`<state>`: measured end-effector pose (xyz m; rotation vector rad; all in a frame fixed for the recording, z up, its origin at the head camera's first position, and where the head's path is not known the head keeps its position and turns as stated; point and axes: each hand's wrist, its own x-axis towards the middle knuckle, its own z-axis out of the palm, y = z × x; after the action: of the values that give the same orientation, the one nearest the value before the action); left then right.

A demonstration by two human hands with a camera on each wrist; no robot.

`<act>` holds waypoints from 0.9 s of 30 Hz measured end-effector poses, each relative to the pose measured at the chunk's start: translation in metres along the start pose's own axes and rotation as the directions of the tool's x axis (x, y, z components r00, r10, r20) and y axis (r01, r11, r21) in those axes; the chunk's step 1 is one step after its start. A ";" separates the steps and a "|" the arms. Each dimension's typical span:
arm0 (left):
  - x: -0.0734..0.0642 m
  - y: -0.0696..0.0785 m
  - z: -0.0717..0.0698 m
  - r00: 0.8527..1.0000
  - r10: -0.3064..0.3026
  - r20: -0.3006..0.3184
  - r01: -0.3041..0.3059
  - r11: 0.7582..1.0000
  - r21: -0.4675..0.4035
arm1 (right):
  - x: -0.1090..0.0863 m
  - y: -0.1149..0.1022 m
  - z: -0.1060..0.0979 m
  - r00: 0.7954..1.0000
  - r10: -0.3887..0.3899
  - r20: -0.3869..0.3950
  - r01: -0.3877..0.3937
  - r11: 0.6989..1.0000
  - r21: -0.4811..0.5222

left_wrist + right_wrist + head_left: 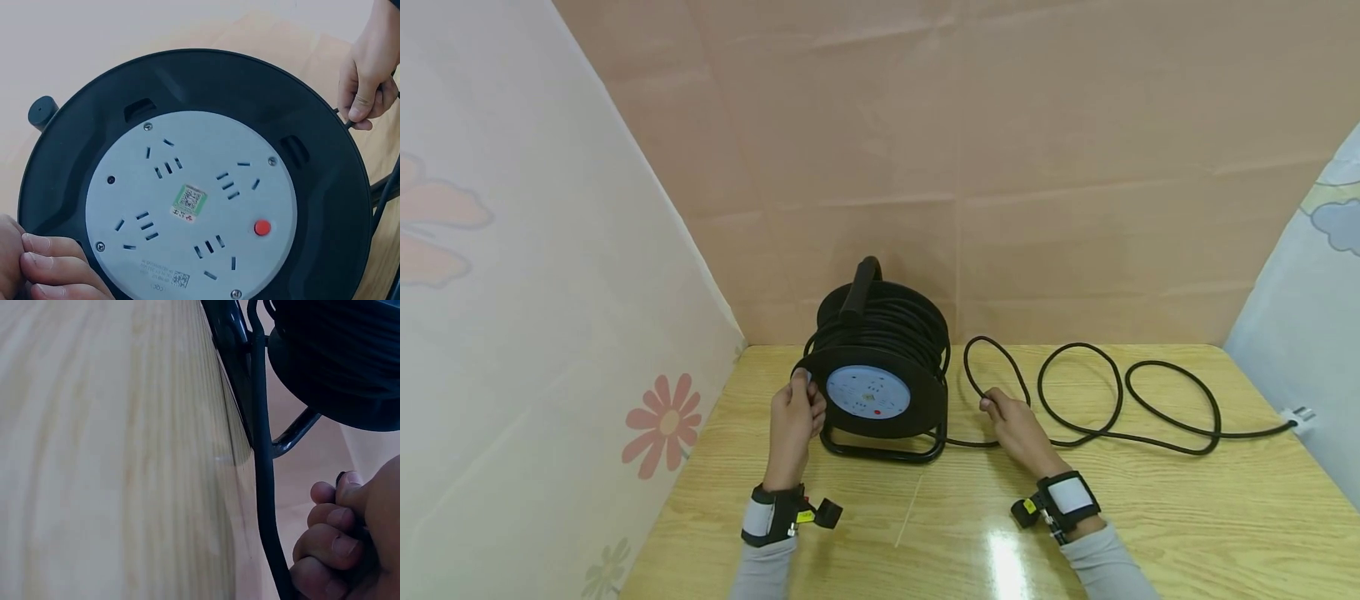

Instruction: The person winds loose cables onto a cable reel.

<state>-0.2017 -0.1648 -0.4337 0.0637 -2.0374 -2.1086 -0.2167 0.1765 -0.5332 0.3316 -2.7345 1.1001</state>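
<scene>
Head view bright, even; white glare on near tabletop (955,533); right wrist view dimmer, softer.

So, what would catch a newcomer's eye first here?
Probably the big black cable reel near the middle of the head view, with the left hand at its rim. Next comes the black cable looping rightward across the wooden table, held by the right hand and ending in a white plug. The left wrist view shows a bright red button on the reel's pale socket plate.
</scene>
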 end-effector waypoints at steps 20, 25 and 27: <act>-0.002 0.013 0.006 1.000 -0.008 0.025 0.009 1.000 -0.016 | 0.002 0.003 0.005 0.998 -0.061 -0.023 0.061 0.998 0.007; -0.002 0.014 0.008 1.000 -0.021 0.014 0.022 1.000 -0.018 | 0.002 -0.001 0.004 1.000 -0.018 -0.009 0.019 0.999 0.045; -0.002 0.013 0.009 1.000 -0.022 0.012 0.022 1.000 -0.019 | 0.002 -0.002 0.004 1.000 -0.006 0.003 0.006 0.998 0.070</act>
<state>-0.1998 -0.1563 -0.4204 0.0710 -2.0319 -2.1462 -0.2184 0.1721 -0.5341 0.3516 -2.7003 1.1972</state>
